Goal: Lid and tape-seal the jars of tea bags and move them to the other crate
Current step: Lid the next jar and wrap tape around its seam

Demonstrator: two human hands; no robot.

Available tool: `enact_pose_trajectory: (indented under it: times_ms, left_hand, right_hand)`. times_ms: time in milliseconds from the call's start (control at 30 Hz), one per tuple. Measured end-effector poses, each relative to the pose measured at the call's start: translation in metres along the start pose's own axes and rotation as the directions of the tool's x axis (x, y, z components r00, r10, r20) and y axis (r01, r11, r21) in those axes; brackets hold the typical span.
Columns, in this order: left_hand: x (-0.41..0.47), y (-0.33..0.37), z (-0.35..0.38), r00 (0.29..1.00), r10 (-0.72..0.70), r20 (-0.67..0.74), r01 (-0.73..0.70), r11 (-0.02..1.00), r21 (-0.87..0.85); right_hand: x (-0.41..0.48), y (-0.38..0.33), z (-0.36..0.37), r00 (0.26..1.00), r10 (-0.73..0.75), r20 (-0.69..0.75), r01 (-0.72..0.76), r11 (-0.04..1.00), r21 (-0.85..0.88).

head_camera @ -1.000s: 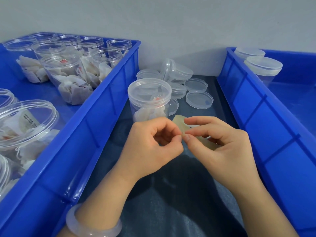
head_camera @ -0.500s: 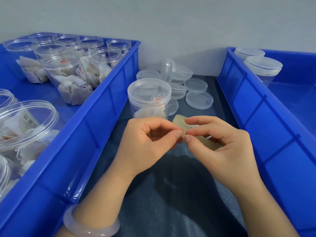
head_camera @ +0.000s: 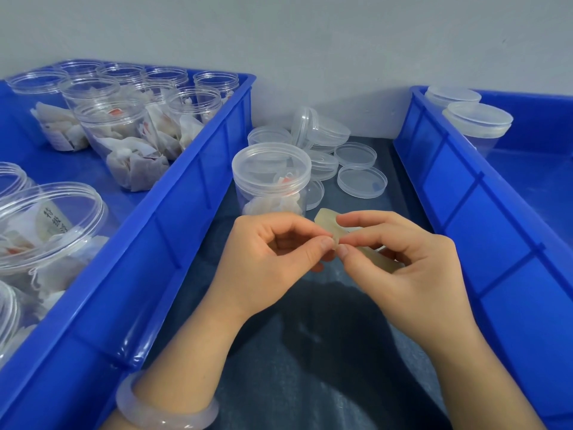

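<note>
Yellowish tape (head_camera: 325,221) is pinched in the grip of the left hand (head_camera: 273,259) and the right hand (head_camera: 403,262). Peel its end slowly and keep it flat. The lidded jar (head_camera: 271,178) stands near, at 12 o'clock.

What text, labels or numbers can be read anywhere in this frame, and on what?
Tea bag label in the near left jar: dark Chinese characters in a column, too blurred to read.
Red-marked tags in the lidded jar: too small to read.
Tape strip, crates, lids: no text shows.
</note>
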State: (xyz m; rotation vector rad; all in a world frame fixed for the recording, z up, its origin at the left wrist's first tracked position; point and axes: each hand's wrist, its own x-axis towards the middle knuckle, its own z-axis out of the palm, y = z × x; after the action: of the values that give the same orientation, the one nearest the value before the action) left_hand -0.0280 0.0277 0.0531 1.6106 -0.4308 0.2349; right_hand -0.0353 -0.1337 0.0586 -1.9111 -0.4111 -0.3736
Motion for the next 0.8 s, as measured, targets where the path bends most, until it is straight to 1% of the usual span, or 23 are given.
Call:
enact_pose_trajectory:
  times_ms: [200, 267, 400, 733, 800]
  left_hand:
    - [-0.0009, -0.0011, -0.0004, 1.000, 0.002, -0.007, -0.002, 1.000, 0.017]
    - [-0.0017, -0.0009, -0.0003, 1.000, 0.004, -0.001, -0.004, 0.999, 0.044]
    - [-0.0009, -0.0016, -0.0005, 0.999, 0.024, -0.031, -0.020, 0.992, 0.125]
    - [0.0000, -0.0020, -0.0042, 1.000, 0.024, 0.007, -0.025, 0.984, 0.178]
    - [-0.0005, -0.0022, -0.0047, 0.999, 0.046, 0.012, -0.048, 0.978, 0.204]
  right_hand:
    - [-0.0003, -0.0013, 0.0011, 1.000, 0.030, -0.006, -0.030, 0.999, 0.017]
    - [0.0000, -0.0014, 0.0006, 0.999, 0.048, -0.007, -0.047, 0.998, 0.037]
    - [0.0007, -0.0026, -0.0006, 0.998, 0.061, 0.005, -0.062, 0.997, 0.052]
    - [0.0006, -0.0030, -0.0005, 0.997, 0.082, 0.001, -0.082, 0.996, 0.046]
    - [0.0002, -0.0029, 0.0004, 0.997, 0.082, -0.004, -0.082, 0.996, 0.047]
